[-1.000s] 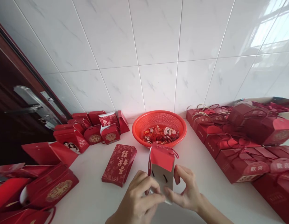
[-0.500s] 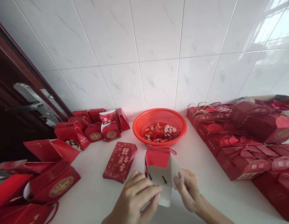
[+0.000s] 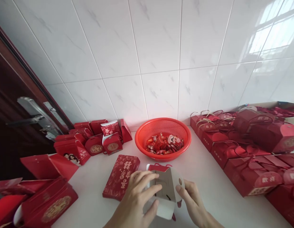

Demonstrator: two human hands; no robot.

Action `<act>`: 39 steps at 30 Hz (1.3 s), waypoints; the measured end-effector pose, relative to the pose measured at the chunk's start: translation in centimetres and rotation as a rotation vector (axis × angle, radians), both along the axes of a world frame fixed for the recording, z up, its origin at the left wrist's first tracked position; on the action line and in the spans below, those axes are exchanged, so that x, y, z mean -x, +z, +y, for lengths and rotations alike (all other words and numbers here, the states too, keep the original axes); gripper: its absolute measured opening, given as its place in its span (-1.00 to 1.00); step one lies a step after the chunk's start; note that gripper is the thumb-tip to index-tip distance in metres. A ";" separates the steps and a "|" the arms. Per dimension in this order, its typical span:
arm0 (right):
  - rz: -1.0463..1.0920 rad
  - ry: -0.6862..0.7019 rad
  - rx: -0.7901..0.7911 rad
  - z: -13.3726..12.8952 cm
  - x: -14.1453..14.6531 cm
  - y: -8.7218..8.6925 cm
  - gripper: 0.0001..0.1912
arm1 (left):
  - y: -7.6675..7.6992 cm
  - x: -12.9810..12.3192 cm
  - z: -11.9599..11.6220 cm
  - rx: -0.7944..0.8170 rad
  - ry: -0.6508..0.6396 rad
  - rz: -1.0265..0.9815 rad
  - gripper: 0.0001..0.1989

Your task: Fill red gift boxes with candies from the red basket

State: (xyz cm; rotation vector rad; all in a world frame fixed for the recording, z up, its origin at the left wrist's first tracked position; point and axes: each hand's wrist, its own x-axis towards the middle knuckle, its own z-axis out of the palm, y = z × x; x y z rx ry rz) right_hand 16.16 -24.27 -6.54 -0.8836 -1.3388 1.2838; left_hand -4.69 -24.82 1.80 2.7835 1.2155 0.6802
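Observation:
A small gift box [image 3: 164,182], red outside and pale inside, stands unfolded near the front, its top facing me. My left hand [image 3: 139,198] lies over its left side with the fingers spread. The thumb and fingers of my right hand [image 3: 190,198] pinch the rounded right flap with a hole in it. A red cord shows at the back edge and another bit below the box. Just left lies a flat patterned red box [image 3: 120,177]. Behind stands a red plastic basket [image 3: 163,123] holding wrapped candies [image 3: 163,144].
Several red boxes and pouches [image 3: 71,150] stand at the left beside a dark door with a metal handle [image 3: 40,114]. Rows of closed red boxes with cord handles [image 3: 251,172] fill the right. A tiled wall [image 3: 158,47] rises behind the white table [image 3: 203,167].
My left fingers have spread and shifted up over the box's left side. The box has tilted, showing more of its inside. The view has tipped slightly upward.

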 end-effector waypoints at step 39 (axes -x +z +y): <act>-0.175 -0.112 0.140 4.2 0.3 -3.3 -0.34 | 0.2 -4.0 24.3 0.623 0.107 0.266 -0.41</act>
